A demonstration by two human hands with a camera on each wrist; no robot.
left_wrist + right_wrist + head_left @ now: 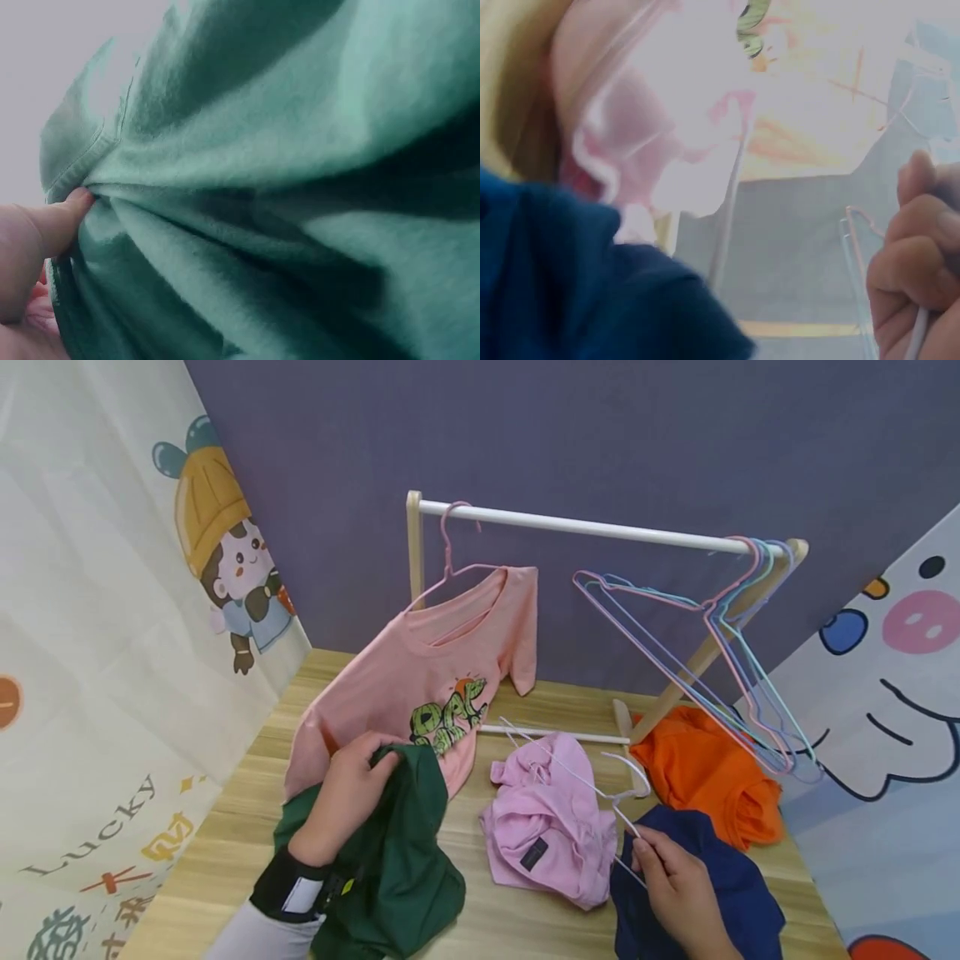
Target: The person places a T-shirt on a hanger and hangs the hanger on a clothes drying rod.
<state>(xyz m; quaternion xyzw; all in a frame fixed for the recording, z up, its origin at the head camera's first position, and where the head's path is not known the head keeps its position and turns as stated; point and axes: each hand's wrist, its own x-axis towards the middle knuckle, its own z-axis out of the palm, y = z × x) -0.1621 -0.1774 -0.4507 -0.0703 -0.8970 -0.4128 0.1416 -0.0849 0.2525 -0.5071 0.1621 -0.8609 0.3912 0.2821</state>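
Note:
My left hand pinches a dark green shirt near its top edge and holds that part raised, while the rest drapes down to the table. In the left wrist view the thumb presses on gathered green cloth beside a seam. My right hand grips one arm of a white hanger, whose hook points up and right. The hanger extends over a crumpled pink garment. Beneath my right hand lies a navy garment. The right wrist view shows curled fingers around the white hanger.
Behind stands a rack with a white rail. A peach printed T-shirt hangs at its left on a pink hanger. Several pastel hangers hang at its right end. An orange garment lies by the rack's right foot.

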